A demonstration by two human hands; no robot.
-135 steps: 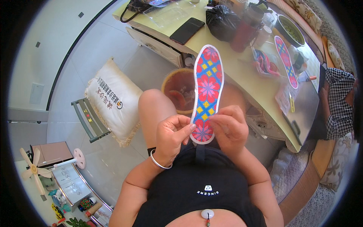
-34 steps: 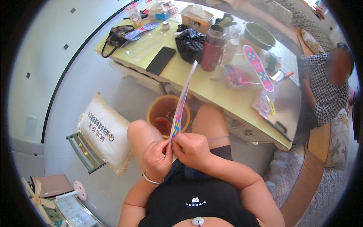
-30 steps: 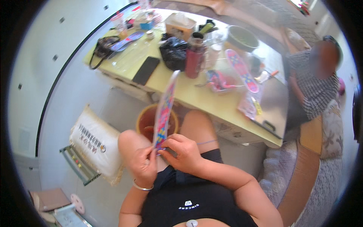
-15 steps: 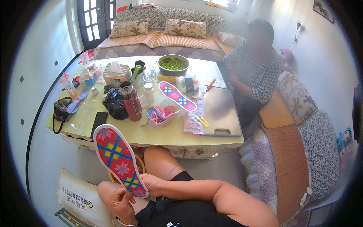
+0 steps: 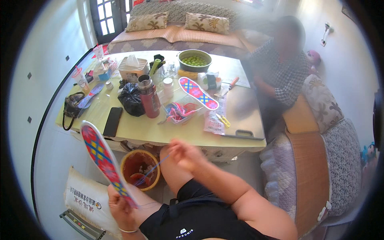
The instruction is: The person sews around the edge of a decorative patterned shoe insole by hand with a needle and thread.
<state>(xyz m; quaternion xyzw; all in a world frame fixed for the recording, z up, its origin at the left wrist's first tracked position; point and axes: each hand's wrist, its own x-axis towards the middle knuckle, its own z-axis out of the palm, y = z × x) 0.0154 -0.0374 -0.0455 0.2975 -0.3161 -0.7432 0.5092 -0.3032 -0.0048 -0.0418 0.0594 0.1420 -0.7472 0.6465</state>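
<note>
A colourful embroidered insole (image 5: 100, 156) with red flowers, blue and yellow patterns and a white edge stands tilted over my lap. My left hand (image 5: 121, 209), with a bracelet at its wrist, is closed on its lower end. My right hand (image 5: 185, 157) is raised beside the table edge, blurred, its fingers pinched together. From those fingers a blue thread (image 5: 157, 166) slants down to the left, across a round bin (image 5: 157, 176). Whether a needle is in the pinch cannot be made out. Fine thread also shows near the insole's lower end.
On the table (image 5: 168, 134) lie a second insole (image 5: 199, 94), yellow snips (image 5: 223, 121), a box of coloured threads (image 5: 180, 112), a phone (image 5: 113, 122), a red flask (image 5: 149, 98) and a colander of green fruit (image 5: 195, 61). Another person (image 5: 280, 68) sits at the right.
My right hand has left the insole and moved up and right, drawing out blue thread. The insole has shifted left and turned more edge-on in my left hand. The view has shifted slightly.
</note>
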